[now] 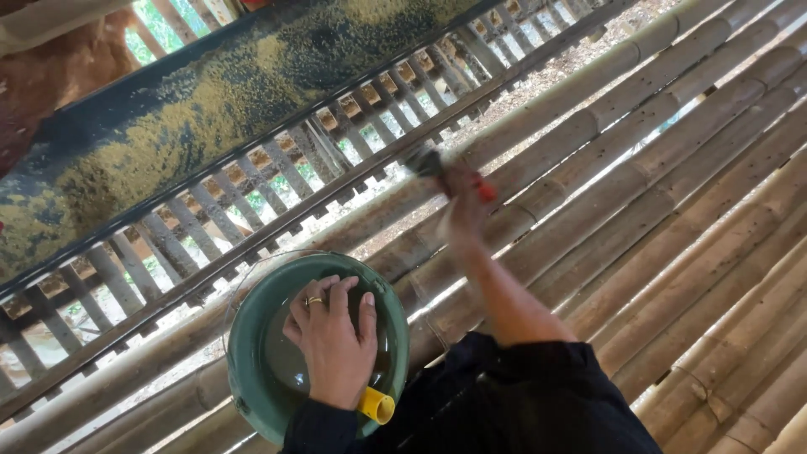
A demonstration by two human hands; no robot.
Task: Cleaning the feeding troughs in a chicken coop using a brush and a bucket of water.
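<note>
My left hand (332,340), a ring on one finger, lies flat with its fingers apart over the near inside of a round green bucket (252,336) holding murky liquid. A short yellow tube (377,406) sits at the bucket's rim by my wrist. My right hand (465,202) is stretched out, blurred, and grips a paintbrush (437,168) with a red handle; its dark bristles touch a bamboo pole (538,126) near the railing.
The floor is made of long bamboo poles (689,235) running diagonally, with gaps between them. A slatted railing (252,193) with dark rails runs along the edge. Beyond it lies a mossy dark surface (210,92). My dark sleeve (521,395) fills the bottom.
</note>
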